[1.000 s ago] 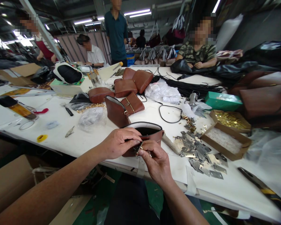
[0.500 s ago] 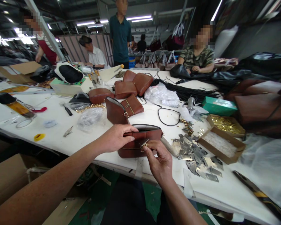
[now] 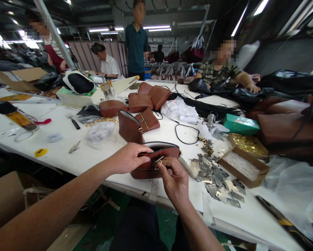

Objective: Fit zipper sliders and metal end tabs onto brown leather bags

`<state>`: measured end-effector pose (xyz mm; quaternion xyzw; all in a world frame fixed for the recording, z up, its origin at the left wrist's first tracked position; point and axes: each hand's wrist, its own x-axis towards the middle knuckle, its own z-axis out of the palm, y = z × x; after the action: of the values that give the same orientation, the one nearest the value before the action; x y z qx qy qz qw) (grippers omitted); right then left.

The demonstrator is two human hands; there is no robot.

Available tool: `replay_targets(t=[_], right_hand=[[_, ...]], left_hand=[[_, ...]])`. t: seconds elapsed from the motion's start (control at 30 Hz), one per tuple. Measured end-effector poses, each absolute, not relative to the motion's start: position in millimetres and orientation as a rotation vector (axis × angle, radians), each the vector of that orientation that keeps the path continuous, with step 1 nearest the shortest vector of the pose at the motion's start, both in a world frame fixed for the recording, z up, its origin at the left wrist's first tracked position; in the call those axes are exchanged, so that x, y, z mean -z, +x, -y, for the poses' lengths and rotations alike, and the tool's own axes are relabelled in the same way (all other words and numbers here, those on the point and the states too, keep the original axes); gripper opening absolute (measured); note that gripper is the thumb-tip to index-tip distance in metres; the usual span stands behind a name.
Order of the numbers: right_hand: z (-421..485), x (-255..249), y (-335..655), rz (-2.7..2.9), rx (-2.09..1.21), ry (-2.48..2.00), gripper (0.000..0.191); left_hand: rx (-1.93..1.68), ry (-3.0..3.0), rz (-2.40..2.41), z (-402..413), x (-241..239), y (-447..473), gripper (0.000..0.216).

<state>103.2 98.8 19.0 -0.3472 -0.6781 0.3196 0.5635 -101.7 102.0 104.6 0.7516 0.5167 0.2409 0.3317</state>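
In front of me at the table edge stands a brown leather handbag (image 3: 143, 174), its top open toward me. My left hand (image 3: 131, 157) grips the bag's upper rim, thumb outside and fingers reaching over the edge. Between the thumb and fingers of my right hand (image 3: 175, 176) is a small gold metal clasp (image 3: 159, 160), held against the bag's front. Its lower part is hidden by the fingers. Just behind, another brown bag with its flap raised (image 3: 130, 127) lies on the table.
Flat metal plates (image 3: 216, 177) are heaped to the right, beside cardboard trays of white and gold small parts (image 3: 244, 165). Pliers (image 3: 279, 216) lie at the right edge. More brown bags (image 3: 140, 101) and crumpled plastic (image 3: 181, 109) are farther back. A co-worker in camouflage (image 3: 220, 68) sits across.
My right hand has shifted slightly, still pinching the clasp at the bag's front. The left hand keeps its grip. The co-worker across has stretched one arm out to the side.
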Motion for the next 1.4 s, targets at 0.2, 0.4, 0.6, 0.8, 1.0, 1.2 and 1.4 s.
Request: replay_targets(t=[0.2,0.4,0.6,0.8,1.0,1.2,1.4], right_hand=[[-111,-34,117,1.737,-0.811,-0.757,0.016],[-113,-33,116,1.706,-0.846,-0.769,0.015],[-111,-29,108,1.640,-0.892,-0.802,0.016],[-109,-31,107,1.679,-0.812,-0.838,0.018],[-103,-24,101,1.645,-0.711,-0.893,0.014],[-111,-39,128,1.916,-0.849,-0.729,0.003],[-116,-70,153,2.048,-0.418,-0.739,0.023]], left_hand=[[-0.613,1.961,-1.302,-101,-104,-104,0.030],[-0.633,1.927,-1.296,-101,-100,-106,0.029],[-0.603,1.911,-1.359,-102,-103,-107,0.025],[-0.604,1.906,-1.364,-100,-103,-104,0.023],[-0.711,1.949,-1.594,-90,-94,-88,0.033],[-0.805,2.021,-1.644,-81,-88,-80,0.016],[-0.849,2.153,-1.600,-71,-91,-79,0.018]])
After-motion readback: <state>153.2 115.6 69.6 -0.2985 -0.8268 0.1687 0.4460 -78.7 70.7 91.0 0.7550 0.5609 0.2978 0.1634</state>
